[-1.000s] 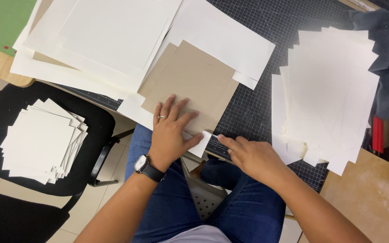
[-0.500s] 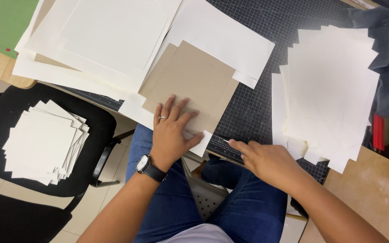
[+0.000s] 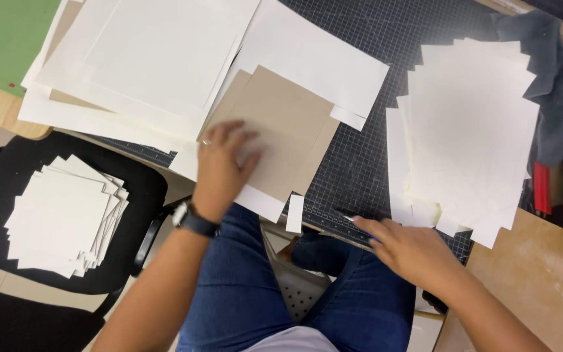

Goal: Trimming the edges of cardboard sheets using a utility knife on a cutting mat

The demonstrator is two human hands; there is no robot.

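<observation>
My left hand (image 3: 219, 168), with a dark wristwatch, lies flat with spread fingers on a tan cardboard sheet (image 3: 288, 124) that covers a white sheet on the black gridded cutting mat (image 3: 366, 163). A narrow white paper strip (image 3: 294, 214) lies loose at the mat's near edge, just right of that sheet. My right hand (image 3: 412, 251) rests at the mat's near edge, farther right. Its fingers curl around a slim dark tool (image 3: 354, 216) whose tip sticks out to the left.
Large white sheets (image 3: 158, 58) overlap at the upper left, partly over a green mat (image 3: 1, 39). A fanned pile of white sheets (image 3: 470, 124) lies at the right, beside grey cloth (image 3: 555, 72). A black chair (image 3: 144, 189) at the left holds cut white squares (image 3: 60, 221).
My right hand has slid right along the mat's near edge, away from the left hand. The narrow white strip now lies apart from the sheet. My left hand has shifted slightly up.
</observation>
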